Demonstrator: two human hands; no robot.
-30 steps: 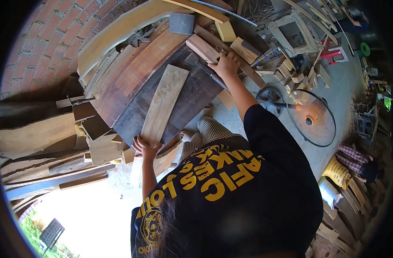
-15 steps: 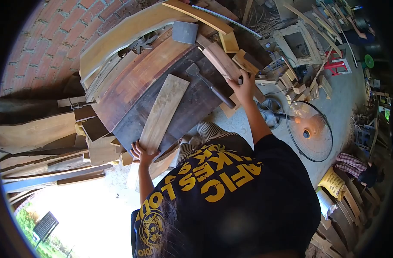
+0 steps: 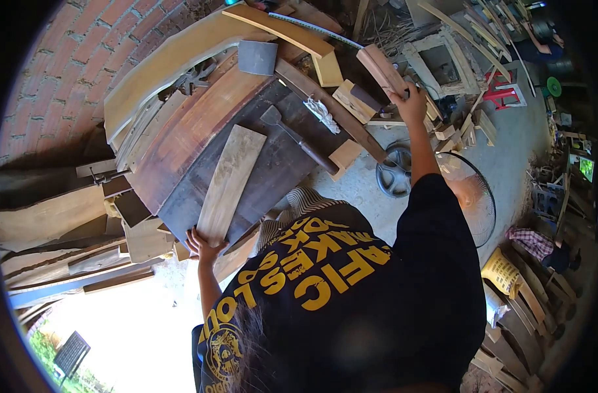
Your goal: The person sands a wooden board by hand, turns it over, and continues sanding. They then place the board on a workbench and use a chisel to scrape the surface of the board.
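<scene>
At the near end of a pale wooden board (image 3: 233,180), my left hand (image 3: 206,249) grips it, with fingers at the end and left edge. The board lies flat on a dark worktop (image 3: 181,209). Raised past the worktop's right side, my right hand (image 3: 411,105) is closed around one end of a reddish-brown wooden block (image 3: 382,67). A small dark part shows by those fingers; whether it belongs to the block, I cannot tell. Between my hands lies a flat-bladed tool with a dark handle (image 3: 300,139). Crumpled white material (image 3: 322,116) sits beside a long dark wood strip (image 3: 341,118).
A grey curved block (image 3: 257,57) and stacked planks (image 3: 181,59) line the far side by a brick wall (image 3: 70,85). To my right stand a fan (image 3: 475,193) and a red stool (image 3: 502,95). Another person (image 3: 538,245) is at the lower right.
My right hand has lifted the reddish-brown block up and to the right, uncovering the white material and dark strip. My left hand stays on the board's end. The view has shifted slightly.
</scene>
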